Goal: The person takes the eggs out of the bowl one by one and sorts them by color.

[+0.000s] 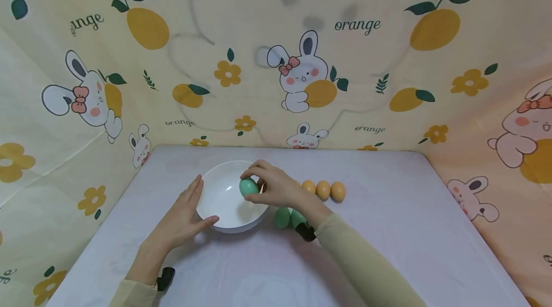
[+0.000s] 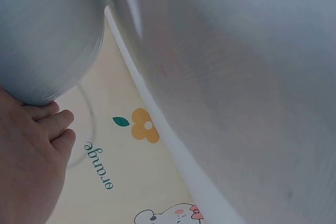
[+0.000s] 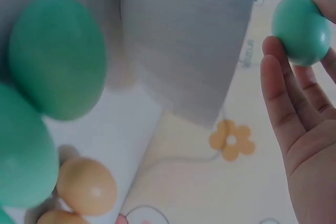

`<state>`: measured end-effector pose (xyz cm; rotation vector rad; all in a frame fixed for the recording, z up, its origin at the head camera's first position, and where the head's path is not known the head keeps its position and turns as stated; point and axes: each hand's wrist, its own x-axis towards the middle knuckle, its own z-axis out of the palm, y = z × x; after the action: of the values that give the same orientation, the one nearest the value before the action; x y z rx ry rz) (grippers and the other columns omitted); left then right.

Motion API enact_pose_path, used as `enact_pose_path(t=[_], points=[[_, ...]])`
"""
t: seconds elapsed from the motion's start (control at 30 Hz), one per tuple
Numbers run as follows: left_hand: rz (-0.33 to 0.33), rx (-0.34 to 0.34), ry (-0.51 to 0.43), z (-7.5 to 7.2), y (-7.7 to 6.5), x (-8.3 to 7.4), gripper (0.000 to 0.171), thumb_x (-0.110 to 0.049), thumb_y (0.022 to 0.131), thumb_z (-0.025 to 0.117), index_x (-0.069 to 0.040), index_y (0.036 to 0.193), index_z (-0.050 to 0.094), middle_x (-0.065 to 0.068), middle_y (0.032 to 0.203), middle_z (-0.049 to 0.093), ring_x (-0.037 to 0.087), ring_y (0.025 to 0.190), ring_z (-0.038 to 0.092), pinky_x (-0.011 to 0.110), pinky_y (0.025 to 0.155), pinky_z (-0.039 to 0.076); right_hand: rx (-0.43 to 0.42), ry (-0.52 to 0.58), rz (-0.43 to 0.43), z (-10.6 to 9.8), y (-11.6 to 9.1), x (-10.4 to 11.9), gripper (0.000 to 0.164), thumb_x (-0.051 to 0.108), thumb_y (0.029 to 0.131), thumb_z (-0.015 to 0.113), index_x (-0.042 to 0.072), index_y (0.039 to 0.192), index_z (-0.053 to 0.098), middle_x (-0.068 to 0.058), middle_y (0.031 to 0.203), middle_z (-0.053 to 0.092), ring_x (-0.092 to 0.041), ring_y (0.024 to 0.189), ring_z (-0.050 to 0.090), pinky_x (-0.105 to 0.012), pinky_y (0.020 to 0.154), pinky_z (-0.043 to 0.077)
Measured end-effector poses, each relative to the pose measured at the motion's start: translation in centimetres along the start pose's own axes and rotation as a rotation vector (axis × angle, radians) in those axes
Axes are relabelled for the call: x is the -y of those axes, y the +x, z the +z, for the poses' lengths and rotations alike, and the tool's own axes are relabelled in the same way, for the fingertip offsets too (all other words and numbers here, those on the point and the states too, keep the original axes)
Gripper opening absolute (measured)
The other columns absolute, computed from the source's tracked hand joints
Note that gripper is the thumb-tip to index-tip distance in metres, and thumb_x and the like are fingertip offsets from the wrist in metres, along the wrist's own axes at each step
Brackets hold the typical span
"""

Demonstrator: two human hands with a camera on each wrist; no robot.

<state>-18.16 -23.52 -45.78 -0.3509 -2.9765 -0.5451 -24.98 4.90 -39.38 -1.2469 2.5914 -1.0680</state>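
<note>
A white bowl [image 1: 224, 211] stands on the table. My left hand [image 1: 183, 218] rests against its left side, fingers straight along the outer wall and thumb by the near rim. In the left wrist view those fingertips [image 2: 64, 124] touch the bowl's outside. Over the bowl's right part, my right hand [image 1: 276, 186] pinches a green egg [image 1: 248, 187] between thumb and fingers. The right wrist view shows this held egg [image 3: 301, 30] apart from the bowl wall [image 3: 191, 40]. To the bowl's right lie more green eggs [image 1: 282, 218], partly hidden by the right wrist.
Behind the green eggs, several orange-yellow eggs [image 1: 323, 190] lie in a row, its left end covered by the right hand. A pale cloth covers the table [image 1: 388, 230]. Printed curtain [image 1: 258, 10] with rabbits and oranges encloses the back and sides.
</note>
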Motion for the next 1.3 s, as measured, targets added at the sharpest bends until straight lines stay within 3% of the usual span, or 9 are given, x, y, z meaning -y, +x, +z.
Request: enact_pose_path(t=[0.5, 0.83, 1.07, 1.3], points=[[0.017, -0.007, 0.003, -0.1, -0.1, -0.1, 0.112, -0.075, 0.077, 0.053, -0.007, 0.153, 0.006, 0.006, 0.160, 0.002, 0.036, 0.143, 0.017, 0.057, 0.110, 0.026, -0.159, 0.088, 0.026, -2.1, -4.9, -1.1, 0.043, 0.026, 0.080, 0.076, 0.020, 0.120, 0.060, 0.007, 0.119, 0.051, -0.010, 0.076, 0.062, -0.025, 0.066, 0.056], [0.009, -0.002, -0.001, -0.1, -0.1, -0.1, 0.113, -0.078, 0.076, 0.051, -0.007, 0.153, 0.006, 0.004, 0.160, 0.000, 0.035, 0.143, 0.016, 0.057, 0.111, 0.025, -0.245, 0.071, 0.024, -3.0, -7.7, -2.3, 0.044, 0.029, 0.078, 0.078, 0.019, 0.118, 0.061, 0.005, 0.118, 0.052, -0.012, 0.085, 0.062, -0.032, 0.067, 0.057], [0.016, -0.008, 0.002, 0.0, -0.1, 0.0, 0.113, -0.077, 0.076, 0.051, -0.007, 0.153, 0.006, 0.007, 0.160, 0.004, 0.036, 0.143, 0.017, 0.057, 0.110, 0.026, -0.300, 0.061, 0.092, -3.3, -9.8, -3.4, 0.043, 0.029, 0.077, 0.079, 0.022, 0.116, 0.062, 0.008, 0.116, 0.052, -0.010, 0.092, 0.058, -0.027, 0.076, 0.056], [0.020, -0.009, 0.004, 0.0, 0.0, 0.0, 0.114, -0.077, 0.076, 0.052, -0.006, 0.152, 0.007, 0.009, 0.160, 0.005, 0.036, 0.143, 0.017, 0.057, 0.111, 0.026, -0.340, 0.058, 0.141, -3.7, -11.7, -4.3, 0.044, 0.028, 0.077, 0.080, 0.019, 0.116, 0.062, 0.006, 0.116, 0.052, -0.014, 0.094, 0.060, -0.026, 0.076, 0.056]])
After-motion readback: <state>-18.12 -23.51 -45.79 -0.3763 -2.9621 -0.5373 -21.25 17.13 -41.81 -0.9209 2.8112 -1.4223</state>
